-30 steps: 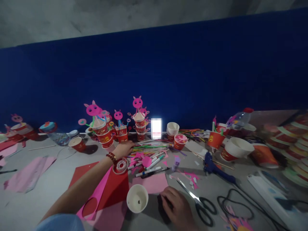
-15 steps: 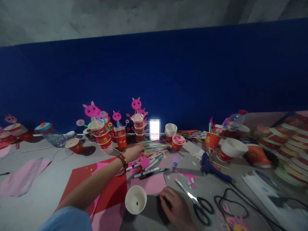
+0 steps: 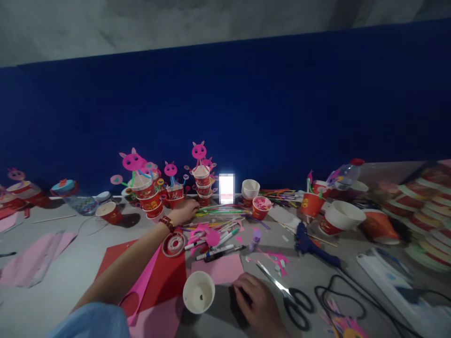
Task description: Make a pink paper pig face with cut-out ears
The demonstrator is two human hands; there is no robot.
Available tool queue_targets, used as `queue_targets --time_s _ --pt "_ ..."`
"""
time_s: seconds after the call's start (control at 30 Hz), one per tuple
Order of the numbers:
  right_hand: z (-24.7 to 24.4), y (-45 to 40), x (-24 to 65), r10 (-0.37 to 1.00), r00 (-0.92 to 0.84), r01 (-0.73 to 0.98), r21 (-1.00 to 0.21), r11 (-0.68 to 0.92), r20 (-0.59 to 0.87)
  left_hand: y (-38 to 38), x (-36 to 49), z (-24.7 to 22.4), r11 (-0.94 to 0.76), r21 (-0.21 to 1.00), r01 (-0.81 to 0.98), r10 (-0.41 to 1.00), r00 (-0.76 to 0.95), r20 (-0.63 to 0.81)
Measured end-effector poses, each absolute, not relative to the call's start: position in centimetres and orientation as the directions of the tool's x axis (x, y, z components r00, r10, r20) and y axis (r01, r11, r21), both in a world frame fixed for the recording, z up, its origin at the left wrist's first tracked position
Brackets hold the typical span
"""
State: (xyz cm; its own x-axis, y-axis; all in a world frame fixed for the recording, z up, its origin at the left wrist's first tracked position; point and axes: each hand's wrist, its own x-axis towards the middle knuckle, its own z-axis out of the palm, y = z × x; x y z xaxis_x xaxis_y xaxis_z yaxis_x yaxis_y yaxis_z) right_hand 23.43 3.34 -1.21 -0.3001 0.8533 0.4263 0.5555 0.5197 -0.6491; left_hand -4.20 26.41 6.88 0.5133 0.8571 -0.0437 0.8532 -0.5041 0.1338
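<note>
My left hand (image 3: 185,212) reaches far forward, at the left ends of a bundle of coloured pipe cleaners (image 3: 220,210) and close in front of a red paper cup (image 3: 176,201). Its fingers bend downward; the tips are too unclear to show a grip. My right hand (image 3: 252,298) rests on the table, fingers curled, with nothing visible in it. It lies between a white-lined paper cup (image 3: 198,292) with a small dark hole in its bottom and black-handled scissors (image 3: 287,291). A pink paper sheet (image 3: 220,270) lies just beyond. Under my left forearm is red paper (image 3: 165,277).
Markers (image 3: 221,253), a tape roll (image 3: 174,243) and a glue stick (image 3: 256,239) lie mid-table. Pink-faced cup figures (image 3: 151,202) stand behind. To the right are a blue glue gun (image 3: 313,246) with a looping cord, several paper cups (image 3: 341,218) and a power strip (image 3: 384,277).
My left hand has moved left and slightly back from over the pipe cleaners, uncovering the tape roll and the pink paper scissor-like loop shape on the red paper. My right hand has stayed still.
</note>
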Motion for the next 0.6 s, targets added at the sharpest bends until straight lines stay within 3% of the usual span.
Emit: queue_targets --time_s 0.3,0.6 --pt "-0.7 3.4 23.3 0.866 -0.303 0.59 -0.636 0.498 0.397 25.2 -3.4 3.8 -0.322 0.069 0.944 0.932 0.329 -0.153" --pt "-1.2 3.4 23.4 0.871 -0.298 0.598 -0.635 0.49 0.391 25.5 -3.8 6.3 -0.355 0.296 0.887 0.911 0.399 -0.101"
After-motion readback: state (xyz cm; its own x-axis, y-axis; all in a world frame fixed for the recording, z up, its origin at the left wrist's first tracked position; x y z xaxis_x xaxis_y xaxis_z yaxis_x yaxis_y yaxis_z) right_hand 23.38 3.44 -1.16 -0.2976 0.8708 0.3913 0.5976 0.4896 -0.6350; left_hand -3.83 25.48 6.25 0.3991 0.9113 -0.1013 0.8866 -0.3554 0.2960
